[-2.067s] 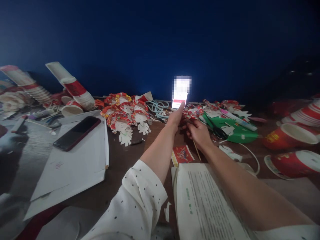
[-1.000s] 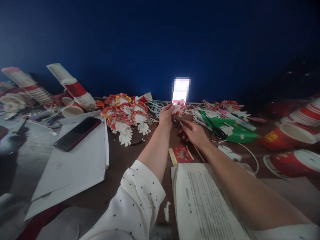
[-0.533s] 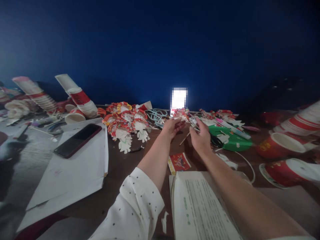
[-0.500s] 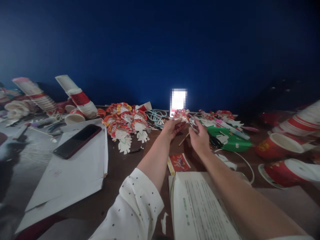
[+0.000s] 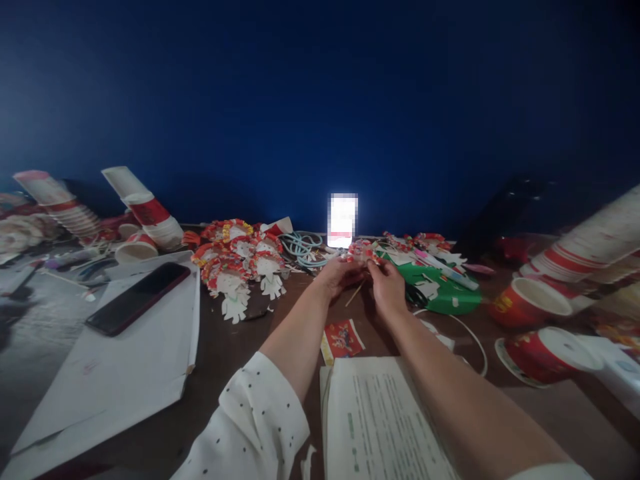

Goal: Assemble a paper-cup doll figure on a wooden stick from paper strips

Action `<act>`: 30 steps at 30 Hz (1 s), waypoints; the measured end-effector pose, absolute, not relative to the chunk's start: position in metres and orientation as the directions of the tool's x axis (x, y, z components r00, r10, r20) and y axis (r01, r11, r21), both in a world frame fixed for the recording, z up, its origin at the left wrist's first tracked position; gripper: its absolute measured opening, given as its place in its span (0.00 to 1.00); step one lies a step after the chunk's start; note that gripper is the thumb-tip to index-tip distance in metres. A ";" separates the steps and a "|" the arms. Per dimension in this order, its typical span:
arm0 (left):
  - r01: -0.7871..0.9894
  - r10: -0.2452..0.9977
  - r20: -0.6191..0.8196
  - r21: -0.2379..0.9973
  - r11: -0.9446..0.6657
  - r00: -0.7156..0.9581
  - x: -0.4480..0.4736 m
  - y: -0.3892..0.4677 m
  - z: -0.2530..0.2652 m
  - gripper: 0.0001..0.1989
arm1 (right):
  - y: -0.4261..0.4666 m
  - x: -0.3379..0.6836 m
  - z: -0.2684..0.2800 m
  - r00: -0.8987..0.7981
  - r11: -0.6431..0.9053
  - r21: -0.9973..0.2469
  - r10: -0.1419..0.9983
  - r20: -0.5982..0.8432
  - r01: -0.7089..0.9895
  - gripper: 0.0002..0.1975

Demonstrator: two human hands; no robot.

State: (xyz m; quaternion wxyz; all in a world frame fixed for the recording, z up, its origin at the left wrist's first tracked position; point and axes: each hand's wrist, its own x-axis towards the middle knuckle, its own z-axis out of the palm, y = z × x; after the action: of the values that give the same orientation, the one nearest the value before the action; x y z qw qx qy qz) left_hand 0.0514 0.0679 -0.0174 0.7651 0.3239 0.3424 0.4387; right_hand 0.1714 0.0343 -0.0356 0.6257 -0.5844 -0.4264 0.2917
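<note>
Both hands meet over the far middle of the brown table. My left hand (image 5: 335,279) is closed around the near-left side of a small red-and-white paper craft (image 5: 363,251), its fingers curled under it. On the other side my right hand (image 5: 390,285) pinches the craft's right edge between thumb and fingers. The fingertips cover part of the piece. Below the hands lies a thin stick (image 5: 355,293), and closer to me a red printed paper piece (image 5: 344,340). Left of my hands is a pile of similar red-and-white paper crafts (image 5: 240,257).
Behind the hands stands a bright, blurred-out screen (image 5: 343,220). An open book (image 5: 380,420) lies nearest me. A phone (image 5: 140,297) rests on white papers (image 5: 110,373) at left. Green paper (image 5: 457,297) with scraps and pens, and red paper cups (image 5: 530,300), are at right.
My right hand has come in toward the left, its thumb and fingers closing on the paper craft. The whole view has shifted slightly, with the table now lower and further left.
</note>
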 end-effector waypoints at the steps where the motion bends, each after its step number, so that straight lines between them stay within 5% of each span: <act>1: -0.433 0.895 -0.223 0.813 0.389 0.386 0.051 0.069 -0.019 0.06 | 0.035 0.173 -0.036 0.472 0.148 -0.978 0.858 0.201 0.146 0.16; 5: -0.343 0.915 -0.117 0.902 0.261 0.387 0.053 0.074 -0.025 0.16 | 0.040 0.181 -0.041 0.496 0.145 -0.964 0.834 0.240 0.223 0.16; 9: -0.194 0.969 0.190 0.968 -0.158 0.159 0.055 0.075 -0.021 0.35 | 0.047 0.188 -0.048 0.453 0.156 -0.924 0.835 0.313 0.351 0.16; 13: -0.001 0.873 0.440 0.893 -0.450 0.212 0.056 0.074 -0.013 0.24 | 0.049 0.189 -0.049 0.367 0.162 -0.892 0.869 0.331 0.421 0.17; 18: 0.005 0.866 0.422 0.898 -0.439 0.268 0.058 0.075 -0.018 0.09 | 0.048 0.189 -0.044 0.328 0.150 -0.849 0.877 0.351 0.507 0.18; 30: 0.172 0.868 0.404 0.870 -0.462 0.290 0.050 0.079 -0.027 0.09 | 0.039 0.185 -0.044 0.223 0.224 -0.839 0.901 0.373 0.496 0.18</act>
State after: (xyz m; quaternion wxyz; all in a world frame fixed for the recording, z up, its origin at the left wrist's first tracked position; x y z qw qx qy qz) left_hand 0.0496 0.0789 -0.0272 0.3688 0.7134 0.3644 0.4715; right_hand 0.1847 0.0394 -0.0442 0.5124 -0.5906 -0.5913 0.1974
